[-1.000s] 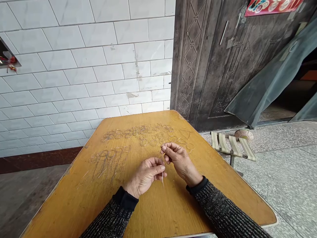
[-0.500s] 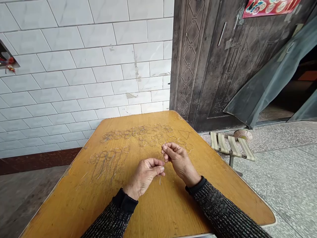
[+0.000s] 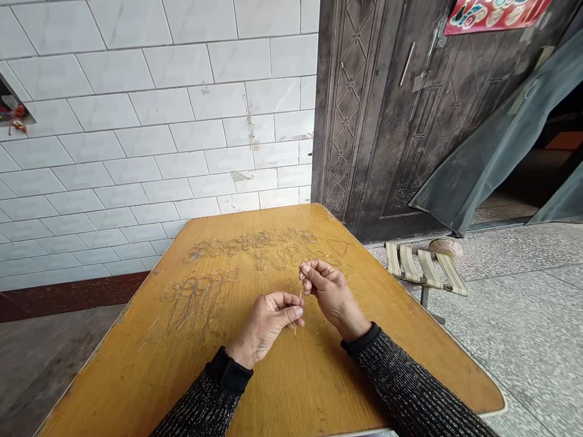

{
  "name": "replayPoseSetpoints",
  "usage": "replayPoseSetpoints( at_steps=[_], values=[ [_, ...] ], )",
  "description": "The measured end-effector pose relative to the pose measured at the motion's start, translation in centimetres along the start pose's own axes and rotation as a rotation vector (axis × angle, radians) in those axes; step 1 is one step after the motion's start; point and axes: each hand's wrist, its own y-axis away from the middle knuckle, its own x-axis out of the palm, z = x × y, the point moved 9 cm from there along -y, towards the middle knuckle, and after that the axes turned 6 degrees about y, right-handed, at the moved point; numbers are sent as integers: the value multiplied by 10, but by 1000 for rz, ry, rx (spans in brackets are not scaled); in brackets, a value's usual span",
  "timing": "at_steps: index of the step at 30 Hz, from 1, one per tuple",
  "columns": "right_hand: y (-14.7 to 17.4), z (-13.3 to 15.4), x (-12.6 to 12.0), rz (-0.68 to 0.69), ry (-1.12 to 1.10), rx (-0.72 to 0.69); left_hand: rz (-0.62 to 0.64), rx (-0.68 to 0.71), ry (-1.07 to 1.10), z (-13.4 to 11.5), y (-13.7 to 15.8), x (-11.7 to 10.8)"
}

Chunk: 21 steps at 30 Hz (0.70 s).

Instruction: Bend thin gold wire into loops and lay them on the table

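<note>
Between thumb and fingers my left hand pinches a thin wire, whose short end hangs below the fingers. Just above and to the right, my right hand is closed in a pinch at the upper part of what looks like the same wire. The wire is too fine to follow fully between the hands. Bent wire loops lie in a row across the far part of the table, and more rings lie just beyond my hands. To the left are looped wires with long straight tails.
The wooden table has a rounded right corner. Past its right edge stands a folding stool with striped straps, a ball behind it. A tiled wall and a dark carved door rise behind the table.
Both hands hold nearly the same place. My right hand has shifted very slightly to the right, and the wire shows a little more above my left fingers.
</note>
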Motion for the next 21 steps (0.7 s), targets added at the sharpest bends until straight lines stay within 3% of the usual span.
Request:
replayPoseSetpoints(
  at_steps=[12,17,21],
  values=[
    [-4,4,-9,-27,35,-34,23,-157,28,26,-2,-3],
    [-7,11,-7,55,11,-26,123,-218,190,24,2,5],
    [-6,16,-1,154,-16,-32,142,-182,115,20,2,6]
  ],
)
